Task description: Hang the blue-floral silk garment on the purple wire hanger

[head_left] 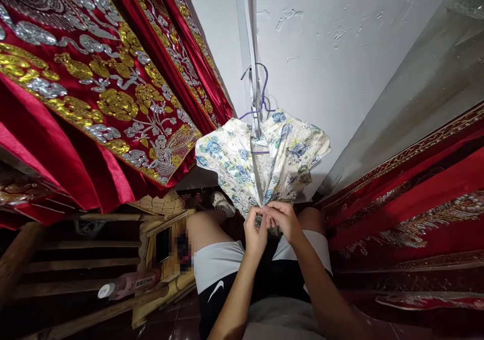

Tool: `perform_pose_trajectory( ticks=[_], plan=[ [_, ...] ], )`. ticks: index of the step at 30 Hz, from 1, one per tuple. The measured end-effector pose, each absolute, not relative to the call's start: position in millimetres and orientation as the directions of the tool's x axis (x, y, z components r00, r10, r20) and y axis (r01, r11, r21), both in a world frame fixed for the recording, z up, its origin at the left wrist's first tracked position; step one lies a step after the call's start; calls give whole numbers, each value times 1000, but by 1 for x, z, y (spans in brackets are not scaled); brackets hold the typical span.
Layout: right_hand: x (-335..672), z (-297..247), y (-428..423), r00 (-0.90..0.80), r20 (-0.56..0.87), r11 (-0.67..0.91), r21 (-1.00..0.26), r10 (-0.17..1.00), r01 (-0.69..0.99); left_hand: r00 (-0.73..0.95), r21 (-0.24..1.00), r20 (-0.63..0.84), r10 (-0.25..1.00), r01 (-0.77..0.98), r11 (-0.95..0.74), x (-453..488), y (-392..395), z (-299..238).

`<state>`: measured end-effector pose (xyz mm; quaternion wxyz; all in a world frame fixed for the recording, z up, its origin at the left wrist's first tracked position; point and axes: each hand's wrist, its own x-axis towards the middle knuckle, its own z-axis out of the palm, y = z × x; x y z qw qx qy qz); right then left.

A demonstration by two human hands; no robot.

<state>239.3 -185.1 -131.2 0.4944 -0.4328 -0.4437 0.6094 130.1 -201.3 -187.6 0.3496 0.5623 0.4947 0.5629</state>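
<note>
A short-sleeved floral dress [238, 166], cream with blue flowers and green leaves, hangs in front of me on a purple hanger [263, 90]. Its front gapes in a V from the collar down. At the lower end of that opening, my left hand [256, 229] pinches the fabric edge. My right hand [282, 219] meets it there, fingertips pressed together on the same spot of the dress. Whatever small fastening may lie between the fingertips is hidden. Below the hands, most of the garment drops out of sight between my knees.
Red embroidered cloths with gold and silver sequins [117, 103] hang at left; more red embroidered fabric [416, 214] lines the right. A wooden bench [86, 267] at lower left bears a pink bottle [128, 283]. Behind the hanger is a white wall [321, 52].
</note>
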Motion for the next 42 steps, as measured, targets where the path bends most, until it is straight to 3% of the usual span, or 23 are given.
perform_pose_trajectory(
  ticks=[5, 11, 18, 21, 25, 29, 32, 35, 40, 42],
  plan=[
    [241, -97, -150, 112, -70, -18, -909, 991, -416, -49, 916, 330, 943, 259, -307, 122, -198, -188],
    [249, -13, -85, 8, 44, 41, -837, 999, -546, 24, 895, 320, 947, 319, -311, 119, -197, -203],
    [241, 4, -88, -12, 171, 139, -841, 985, -523, 114, 904, 272, 956, 311, -294, 99, -180, -190],
    [236, -3, -102, 39, 283, 271, -856, 958, -440, 94, 876, 390, 916, 270, -401, 91, -160, -145],
    [236, 3, -111, 42, 419, 411, -859, 907, -306, -63, 668, 723, 688, 318, -673, 88, -127, -57],
    [237, 10, -109, 22, 507, 499, -839, 862, -218, 132, 396, 852, 507, 471, -788, 96, -99, 6],
    [238, -1, -99, 51, 532, 534, -835, 845, -136, 167, 279, 888, 429, 547, -789, 104, -91, 21],
    [239, -27, -89, 52, 493, 495, -869, 868, -17, 30, 306, 917, 398, 589, -748, 90, -83, 20],
    [240, -69, -101, 120, 370, 369, -929, 921, 29, -420, 489, 863, 280, 559, -670, -2, -38, -2],
    [237, -78, -114, 123, 349, 355, -935, 929, -27, -350, 558, 829, 436, 488, -671, -36, -22, -22]
  ],
)
